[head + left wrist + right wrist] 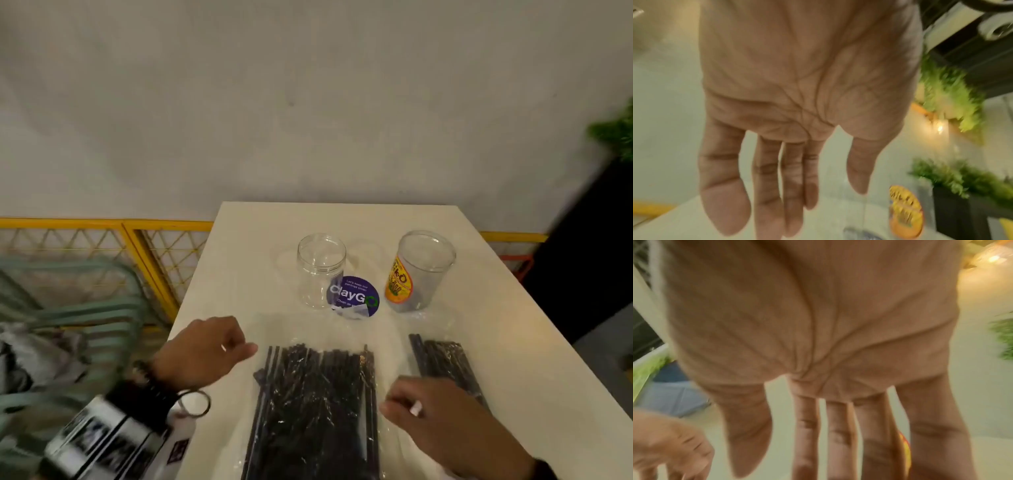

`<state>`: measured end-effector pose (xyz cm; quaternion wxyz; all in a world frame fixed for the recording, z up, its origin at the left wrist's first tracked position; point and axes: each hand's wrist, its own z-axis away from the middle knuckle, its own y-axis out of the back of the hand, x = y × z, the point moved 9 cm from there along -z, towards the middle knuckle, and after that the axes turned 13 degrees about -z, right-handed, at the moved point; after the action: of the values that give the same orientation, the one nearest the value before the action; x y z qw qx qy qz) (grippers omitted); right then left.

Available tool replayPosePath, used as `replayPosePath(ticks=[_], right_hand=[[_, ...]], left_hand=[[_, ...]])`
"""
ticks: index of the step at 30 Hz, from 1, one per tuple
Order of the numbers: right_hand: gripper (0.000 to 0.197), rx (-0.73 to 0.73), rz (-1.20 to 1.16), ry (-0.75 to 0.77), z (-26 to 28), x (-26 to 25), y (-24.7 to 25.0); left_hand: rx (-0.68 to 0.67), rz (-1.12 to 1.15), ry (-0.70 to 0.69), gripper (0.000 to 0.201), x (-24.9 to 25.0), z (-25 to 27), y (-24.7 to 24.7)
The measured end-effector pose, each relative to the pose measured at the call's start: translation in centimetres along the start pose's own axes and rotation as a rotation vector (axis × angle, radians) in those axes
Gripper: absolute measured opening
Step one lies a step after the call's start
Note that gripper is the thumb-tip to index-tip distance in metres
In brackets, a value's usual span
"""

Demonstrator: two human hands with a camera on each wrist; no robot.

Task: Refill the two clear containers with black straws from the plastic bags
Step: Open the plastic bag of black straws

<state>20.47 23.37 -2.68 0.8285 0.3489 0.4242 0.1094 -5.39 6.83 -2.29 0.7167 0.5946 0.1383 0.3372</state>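
Observation:
Two clear containers stand empty at the back of the white table [246, 246]: a plain jar [321, 270] on the left and a jar with a yellow-orange label [419, 270] on the right, whose label [905, 211] also shows in the left wrist view. A large plastic bag of black straws [315, 407] lies at the front centre and a smaller bag of black straws [445, 363] to its right. My left hand [209, 349] hovers just left of the large bag, its fingers [764, 186] straight and empty. My right hand [431, 414] is over the gap between the bags, its fingers [840, 434] extended, holding nothing.
A round purple sticker [356, 296] lies between the jars. A pale green chair [72, 325] and a yellow mesh fence [137, 246] stand left of the table. A dark planter with green plants [613, 137] is at the right. A wall is behind.

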Motion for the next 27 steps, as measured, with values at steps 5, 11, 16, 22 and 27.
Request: replayPosePath(ticks=[5,11,16,22,27], right_hand=[[0.055,0.072,0.158,-0.160,-4.8,0.3,-2.4],[0.060,-0.019,-0.002,-0.244,-6.3,2.4,-5.1],[0.028,0.132,-0.216,-0.055,-5.5,1.0,-2.1],[0.028,0.266,-0.786,0.110,-3.3,-2.7,4.2],[0.030,0.379,-0.840,0.374,-1.0,-6.1,8.9]], left_hand=[[-0.187,0.105,0.275,0.060,-2.7,-5.1,-6.1],[-0.295,0.618,0.196,0.017,0.0,-4.6,-8.4],[-0.166,1.081,0.092,0.026,2.3,-2.8,-3.3],[0.025,1.265,-0.166,0.065,5.3,-0.7,5.6],[0.212,1.285,-0.222,0.033,5.2,0.9,8.7]])
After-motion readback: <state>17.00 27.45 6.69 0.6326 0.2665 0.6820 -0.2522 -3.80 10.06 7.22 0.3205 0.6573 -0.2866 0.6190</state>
